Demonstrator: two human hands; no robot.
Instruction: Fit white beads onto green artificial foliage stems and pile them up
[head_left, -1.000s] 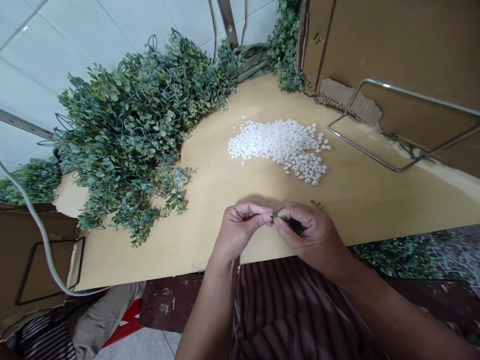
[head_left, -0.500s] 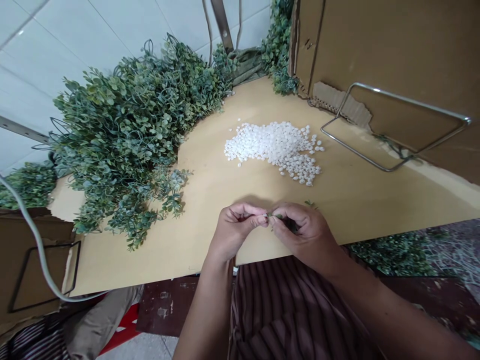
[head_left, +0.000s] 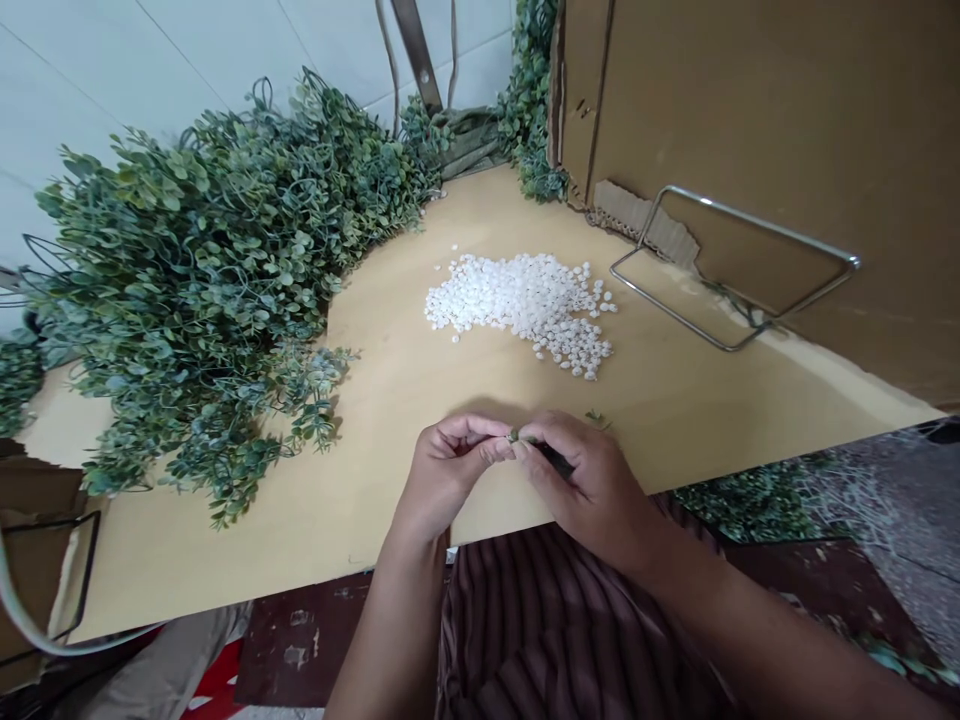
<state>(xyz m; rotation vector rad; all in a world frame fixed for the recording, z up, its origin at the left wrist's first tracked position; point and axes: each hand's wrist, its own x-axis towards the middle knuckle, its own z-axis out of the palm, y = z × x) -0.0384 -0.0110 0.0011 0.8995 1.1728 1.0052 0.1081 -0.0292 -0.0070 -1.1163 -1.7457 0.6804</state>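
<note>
Above the table's near edge, the fingertips of my two hands meet. My left hand [head_left: 454, 465] is closed in a pinch, thumb against index finger, at a tiny green sprig [head_left: 513, 436]. From the other side my right hand [head_left: 589, 475] pinches the same sprig, its fingers curled and hiding most of it. A few green leaves [head_left: 595, 416] show just beyond the right knuckles; whether they belong to the sprig I cannot tell. Farther back on the table lies a loose pile of small white plastic pieces [head_left: 525, 295].
A large heap of artificial greenery [head_left: 217, 270] covers the left of the tabletop [head_left: 405, 400]. At the right stands a cardboard box [head_left: 757, 120] with a bent metal wire frame [head_left: 780, 235] before it. More greenery [head_left: 750, 500] lies below the table's right edge.
The view has shifted, so the table's contents sit farther left. My hands stay together in a pinch, and the green bit now shows more plainly at the left fingertips.
</note>
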